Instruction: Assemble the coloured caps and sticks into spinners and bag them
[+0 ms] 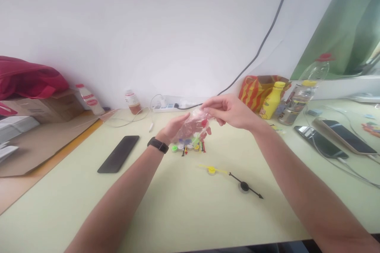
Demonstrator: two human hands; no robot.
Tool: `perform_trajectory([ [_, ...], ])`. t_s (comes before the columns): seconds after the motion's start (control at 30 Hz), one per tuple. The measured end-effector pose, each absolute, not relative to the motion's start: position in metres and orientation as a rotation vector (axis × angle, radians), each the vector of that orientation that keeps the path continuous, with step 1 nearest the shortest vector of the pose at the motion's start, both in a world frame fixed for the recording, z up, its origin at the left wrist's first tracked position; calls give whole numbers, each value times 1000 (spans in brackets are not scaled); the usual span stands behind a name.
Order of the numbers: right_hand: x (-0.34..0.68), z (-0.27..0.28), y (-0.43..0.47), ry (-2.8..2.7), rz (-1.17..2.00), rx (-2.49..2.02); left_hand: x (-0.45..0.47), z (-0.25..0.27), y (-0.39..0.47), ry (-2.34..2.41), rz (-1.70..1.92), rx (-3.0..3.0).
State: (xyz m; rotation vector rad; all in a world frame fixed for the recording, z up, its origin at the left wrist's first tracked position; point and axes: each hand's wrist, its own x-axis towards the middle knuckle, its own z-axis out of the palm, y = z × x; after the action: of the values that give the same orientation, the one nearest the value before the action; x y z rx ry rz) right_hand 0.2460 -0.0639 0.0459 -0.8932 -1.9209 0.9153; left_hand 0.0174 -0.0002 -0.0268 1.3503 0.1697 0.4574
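Note:
A clear plastic bag (194,120) with small colored parts in it is held up above the table by both hands. My left hand (175,128), with a black band at the wrist, curls around the bag from the left. The fingers of my right hand (224,108) pinch the bag's top. Just below lie several small colored discs and thin pointers, among them a green disc (174,148). Nearer to me are a yellow spinner (211,170) with a long pointer and a black arrow spinner (244,186) on a clear round base.
To the left lies a black phone (118,154). A power strip (166,104) sits at the wall. Bottles, including a yellow bottle (271,101), and a striped bag (251,91) stand back right. Two phones with cables, one a dark phone (320,142), lie at right. A cardboard box (50,106) is far left.

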Motion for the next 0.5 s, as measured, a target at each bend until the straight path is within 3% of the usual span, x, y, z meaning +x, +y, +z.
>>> perform_trajectory([
  [0.23,242,40,-60,-1920,858,-916,28,-39,-1,186,431,1342],
  [0.5,241,48,-68,-1835,769,-994,43,-25,-12,264,688,1329],
])
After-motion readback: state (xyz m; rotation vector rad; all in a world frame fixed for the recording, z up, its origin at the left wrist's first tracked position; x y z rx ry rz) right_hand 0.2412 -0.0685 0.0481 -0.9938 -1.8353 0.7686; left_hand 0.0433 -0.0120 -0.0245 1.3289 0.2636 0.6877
